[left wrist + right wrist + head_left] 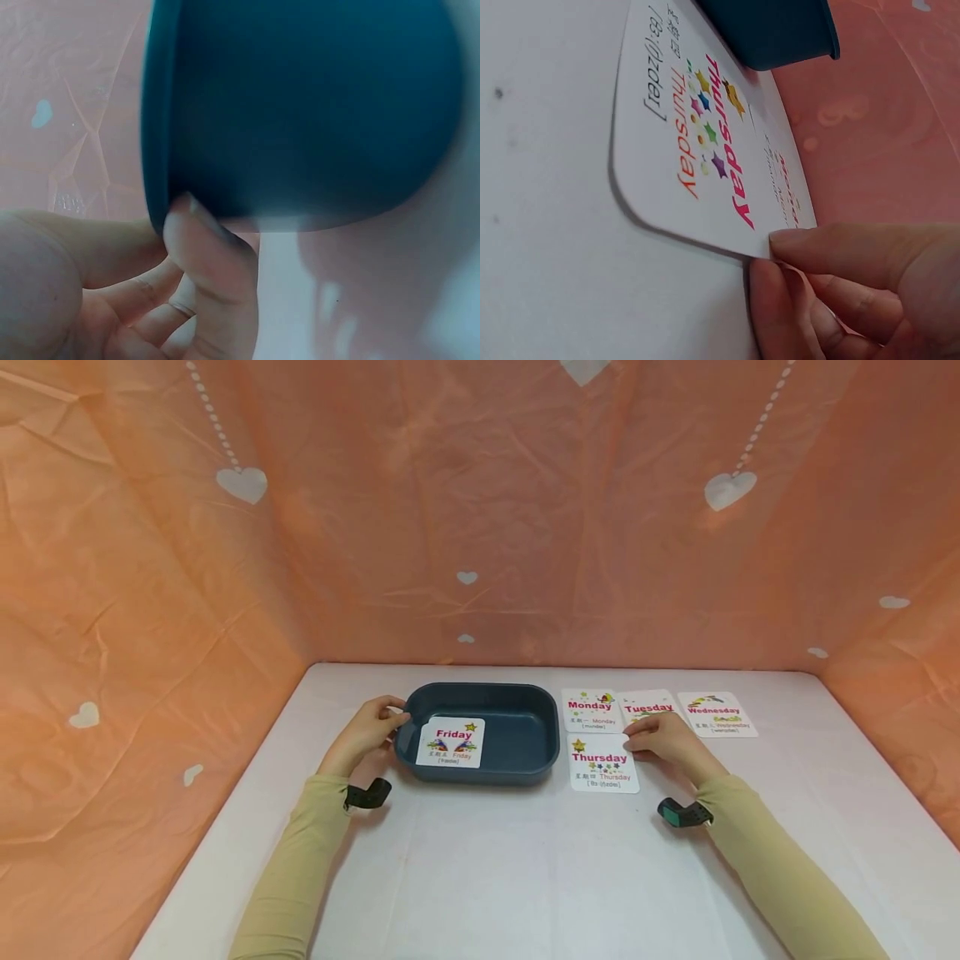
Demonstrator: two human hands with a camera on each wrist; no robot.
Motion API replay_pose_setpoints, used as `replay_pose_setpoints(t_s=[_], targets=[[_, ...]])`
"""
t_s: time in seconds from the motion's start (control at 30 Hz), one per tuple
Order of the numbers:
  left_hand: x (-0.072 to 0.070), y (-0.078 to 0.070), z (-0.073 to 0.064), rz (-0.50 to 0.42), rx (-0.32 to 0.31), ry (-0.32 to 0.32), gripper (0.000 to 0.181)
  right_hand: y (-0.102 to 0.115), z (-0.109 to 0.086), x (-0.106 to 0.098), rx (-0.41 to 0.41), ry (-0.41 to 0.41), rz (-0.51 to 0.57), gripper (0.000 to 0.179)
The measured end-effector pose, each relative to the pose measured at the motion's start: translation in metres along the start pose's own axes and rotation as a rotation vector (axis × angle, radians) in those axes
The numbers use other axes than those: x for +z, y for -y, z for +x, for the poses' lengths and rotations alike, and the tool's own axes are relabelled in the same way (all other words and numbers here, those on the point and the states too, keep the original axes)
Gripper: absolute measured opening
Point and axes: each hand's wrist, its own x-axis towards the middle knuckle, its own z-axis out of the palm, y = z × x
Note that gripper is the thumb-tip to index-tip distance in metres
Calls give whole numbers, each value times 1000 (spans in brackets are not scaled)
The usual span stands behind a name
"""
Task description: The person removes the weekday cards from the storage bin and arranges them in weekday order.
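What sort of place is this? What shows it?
Likely a staged tabletop recording booth: orange heart-patterned sheeting encloses the white table on three sides, and a black device sits at each wrist.

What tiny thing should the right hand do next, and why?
I'd guess the right hand should gently let go of the square white Thursday card: it looks nearly flat on the white table, right below the square white Monday card in the head view, and the square white Friday card waits in the dark blue, round-cornered tray.
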Motion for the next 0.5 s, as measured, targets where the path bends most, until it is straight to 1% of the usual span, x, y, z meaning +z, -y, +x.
replay_pose_setpoints(t_s=[0.13, 0.3, 0.5], targets=[[0, -1, 0, -2, 5, -1, 36, 1, 0, 0, 13, -11, -22, 33], [0, 0, 1, 5, 8, -6, 37, 4, -2, 2, 16, -17, -4, 33], [0, 2, 1, 12, -15, -18, 37, 6, -5, 5, 23, -25, 1, 33]])
